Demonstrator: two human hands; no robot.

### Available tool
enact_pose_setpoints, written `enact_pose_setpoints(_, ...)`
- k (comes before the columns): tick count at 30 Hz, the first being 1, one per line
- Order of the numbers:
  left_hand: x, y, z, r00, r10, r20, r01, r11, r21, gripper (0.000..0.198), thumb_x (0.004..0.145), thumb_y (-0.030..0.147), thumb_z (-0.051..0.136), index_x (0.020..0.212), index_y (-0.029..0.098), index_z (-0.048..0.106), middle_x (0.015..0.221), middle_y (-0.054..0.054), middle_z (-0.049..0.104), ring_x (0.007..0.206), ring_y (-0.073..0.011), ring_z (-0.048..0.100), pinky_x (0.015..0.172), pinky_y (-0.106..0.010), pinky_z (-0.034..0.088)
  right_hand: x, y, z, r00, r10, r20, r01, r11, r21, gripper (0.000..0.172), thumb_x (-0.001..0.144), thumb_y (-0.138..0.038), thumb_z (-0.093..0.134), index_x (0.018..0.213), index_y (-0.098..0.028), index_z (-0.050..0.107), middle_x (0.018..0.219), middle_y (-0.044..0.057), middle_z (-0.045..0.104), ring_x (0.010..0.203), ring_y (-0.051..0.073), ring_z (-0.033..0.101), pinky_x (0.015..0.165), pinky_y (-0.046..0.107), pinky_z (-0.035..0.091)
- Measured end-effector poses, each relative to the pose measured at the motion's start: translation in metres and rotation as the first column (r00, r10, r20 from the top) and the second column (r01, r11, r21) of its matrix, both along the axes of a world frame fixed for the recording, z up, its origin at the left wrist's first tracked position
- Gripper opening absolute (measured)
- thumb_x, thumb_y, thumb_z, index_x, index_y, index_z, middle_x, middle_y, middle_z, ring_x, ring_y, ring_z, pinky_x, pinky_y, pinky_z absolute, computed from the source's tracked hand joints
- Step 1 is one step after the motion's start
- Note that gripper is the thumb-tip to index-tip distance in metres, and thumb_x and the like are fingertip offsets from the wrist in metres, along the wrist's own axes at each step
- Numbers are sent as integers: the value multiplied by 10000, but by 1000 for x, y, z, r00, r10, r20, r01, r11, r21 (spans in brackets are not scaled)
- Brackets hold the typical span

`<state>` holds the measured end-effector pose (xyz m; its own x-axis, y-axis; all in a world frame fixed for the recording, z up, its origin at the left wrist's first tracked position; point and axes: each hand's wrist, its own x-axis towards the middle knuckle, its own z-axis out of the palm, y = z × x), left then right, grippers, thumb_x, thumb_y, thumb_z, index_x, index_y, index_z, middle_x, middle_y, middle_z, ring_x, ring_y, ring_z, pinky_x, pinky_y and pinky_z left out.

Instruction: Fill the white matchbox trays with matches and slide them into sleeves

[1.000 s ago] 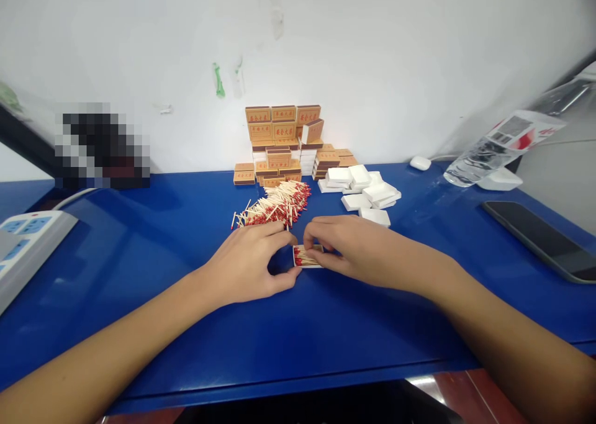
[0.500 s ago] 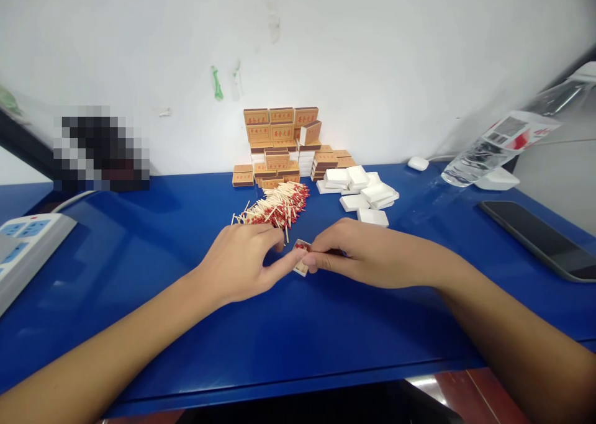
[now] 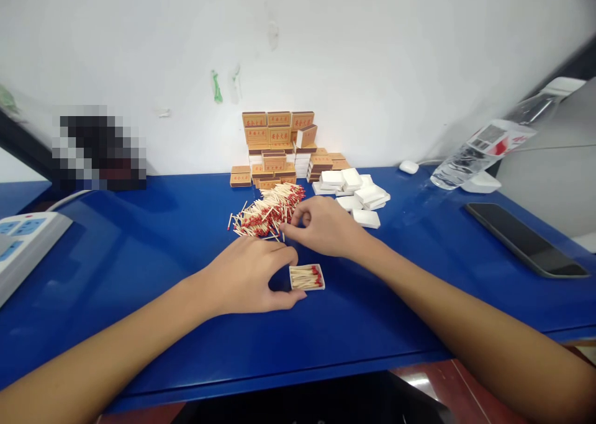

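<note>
Left hand [image 3: 251, 276] lay palm down, fingers curled, thumb and index spread apart. Right hand [image 3: 326, 226] was stretched further forward, fingertips drawn close, grip unclear. Both forearms bare, angled inward.

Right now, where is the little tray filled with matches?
Head view, centre: the tray lies on the blue table beside the left hand, on the near side of the loose match pile.

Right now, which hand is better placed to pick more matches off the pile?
The right hand, probably. Its fingertips sit at the near edge of the loose match pile, while the left hand is lower down, thumb touching the small tray of matches.
</note>
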<state>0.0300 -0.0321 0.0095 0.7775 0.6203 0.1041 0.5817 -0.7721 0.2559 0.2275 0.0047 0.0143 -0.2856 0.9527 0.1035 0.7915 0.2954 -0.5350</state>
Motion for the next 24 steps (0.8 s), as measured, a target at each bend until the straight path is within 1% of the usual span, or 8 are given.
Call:
enact_pose_setpoints(4, 1, 1, -2, 1000, -20, 4, 20, 1000, 14, 353, 879, 548, 674, 819, 200, 650, 790, 1, 718, 670, -183, 659, 580, -305, 372, -13, -1, -7, 999, -16, 49, 18, 999, -46, 149, 744, -300, 720, 652, -201, 657, 599, -9, 629, 560, 124, 489, 556, 307, 315)
enact_pose_setpoints(7, -1, 4, -3, 1000, -12, -15, 13, 1000, 24, 404, 875, 599, 666, 799, 203, 635, 768, 6, 706, 645, -175, 640, 554, -302, 328, -12, -2, -9, 998, 18, 62, -14, 998, -54, 185, 792, -297, 684, 642, -199, 640, 581, -10, 606, 554, 122, 477, 557, 308, 299)
enact_pose_setpoints(10, -2, 5, -3, 1000, 0, -29, 0, 1000, 27, 409, 887, 607, 653, 819, 204, 645, 755, 3, 697, 662, -182, 653, 564, -302, 333, -1, -1, -10, 993, 116, 24, -115, 993, -16, 200, 869, -288, 631, 694, -191, 635, 611, -16, 586, 573, 117, 471, 573, 300, 298)
enact_pose_setpoints(12, -2, 4, -3, 999, -6, -32, 7, 1000, 27, 391, 892, 590, 654, 839, 203, 653, 772, 2, 704, 692, -190, 672, 581, -305, 356, 10, 2, -11, 977, 214, 5, -214, 975, 56, 72, 883, -216, 613, 840, -190, 665, 645, -30, 560, 610, 123, 475, 600, 289, 316)
enact_pose_setpoints(15, 0, 1, -2, 999, -41, -27, 42, 998, 39, 377, 892, 574, 658, 855, 199, 658, 793, 4, 709, 705, -192, 681, 598, -314, 386, 24, 9, -13, 921, 390, 13, -388, 910, 148, 176, 914, -126, 584, 1047, -203, 668, 758, -20, 558, 721, 144, 504, 683, 282, 362)
enact_pose_setpoints(17, 1, -1, -2, 998, -62, -27, 63, 996, 57, 373, 895, 568, 654, 861, 197, 663, 776, 9, 699, 684, -189, 672, 590, -321, 389, 30, 13, -13, 883, 468, 22, -466, 872, 153, 172, 961, -131, 566, 1076, -205, 670, 879, 12, 574, 808, 157, 525, 739, 288, 383)
enact_pose_setpoints(20, 0, -3, -2, 997, -79, -23, 81, 994, 75, 362, 900, 555, 650, 879, 194, 672, 759, 12, 693, 663, -182, 660, 577, -321, 381, 31, 15, -11, 861, 505, 61, -509, 852, 123, 134, 1003, -176, 564, 1078, -201, 671, 970, 36, 558, 873, 172, 533, 765, 293, 388)
enact_pose_setpoints(24, 0, -2, -2, 997, -72, -29, 74, 996, 52, 384, 905, 574, 640, 863, 193, 670, 762, 2, 695, 663, -186, 663, 590, -315, 397, 27, 12, -8, 850, 513, 123, -524, 847, 87, 160, 1020, -187, 549, 1128, -220, 663, 986, 31, 518, 836, 165, 514, 744, 287, 379)
